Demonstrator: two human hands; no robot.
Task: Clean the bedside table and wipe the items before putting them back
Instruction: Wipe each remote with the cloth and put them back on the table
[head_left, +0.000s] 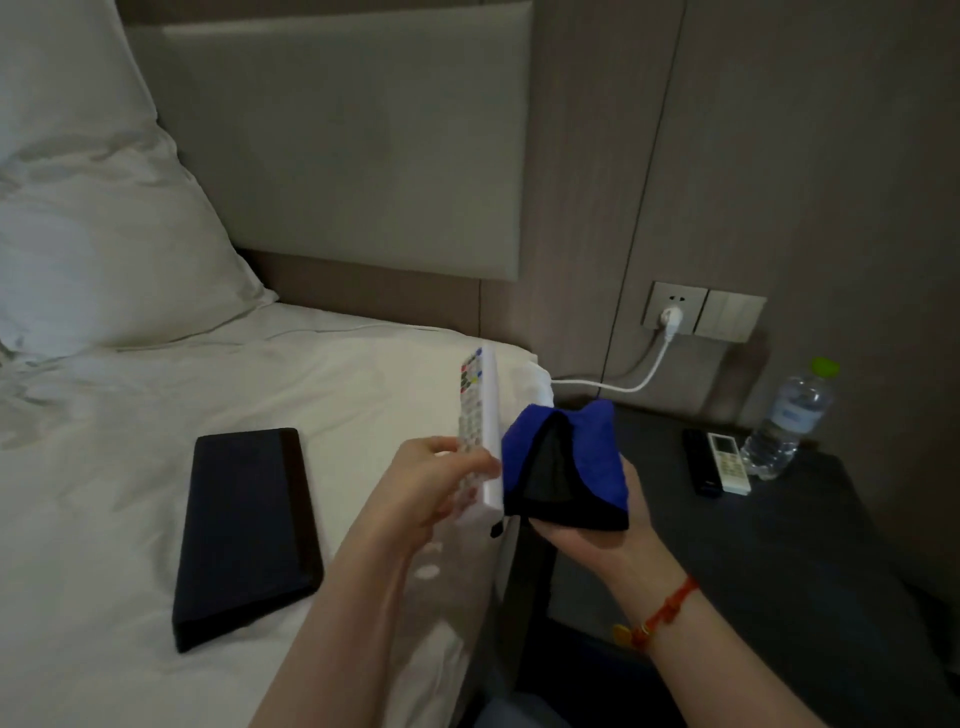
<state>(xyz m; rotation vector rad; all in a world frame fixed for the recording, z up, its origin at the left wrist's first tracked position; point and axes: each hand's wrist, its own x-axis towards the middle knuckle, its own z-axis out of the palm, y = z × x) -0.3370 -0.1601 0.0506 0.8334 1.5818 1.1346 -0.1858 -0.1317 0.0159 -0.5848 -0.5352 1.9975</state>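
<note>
- While my left hand (426, 483) grips the white remote (480, 431) upright over the bed (182, 395) edge, my right hand (587, 525) clutches the blue cloth (566, 457) touching it.
- Behind, the dark bedside table (779, 545) carries 2 remotes (714, 467) and a water bottle (784, 421); a black tray (244, 530) lies on the sheet.

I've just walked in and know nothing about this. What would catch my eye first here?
Most likely the bright blue and black folded cloth gripped in the right hand at the centre, right beside the long white remote control with coloured buttons held upright in the left hand. Next, the flat black rectangular box lying on the white bed sheet at left, and the clear plastic water bottle with a green cap standing on the dark bedside table at right.
</note>
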